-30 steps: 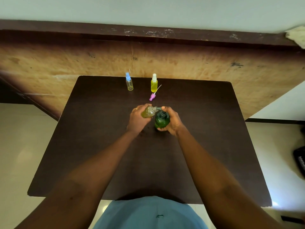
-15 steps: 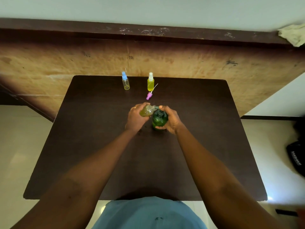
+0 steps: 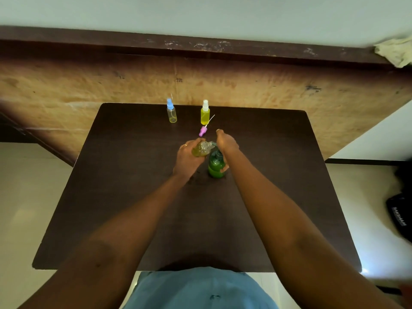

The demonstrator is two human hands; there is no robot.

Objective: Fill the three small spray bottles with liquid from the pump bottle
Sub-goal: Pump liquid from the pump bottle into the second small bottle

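Seen from the head camera: the left hand point(image 3: 186, 157) has its fingers wrapped round a small tilted bottle point(image 3: 201, 150) of yellow liquid; beside it the green pump bottle point(image 3: 214, 167) stands mid-table point(image 3: 133, 197); the right hand point(image 3: 225, 142) sits over the pump, fingers bunched, grip impossible to tell.

Bare forearms, a ring point(image 3: 184, 146) on the left hand point(image 3: 188, 158), and a light blue shirt point(image 3: 200, 288).

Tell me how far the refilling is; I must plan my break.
Done: the white-capped bottle stands full. In hand: the left hand tips an open bottle to the green bottle, right hand over its pump. Left: the pink sprayer lies off; the blue-capped bottle looks nearly empty.
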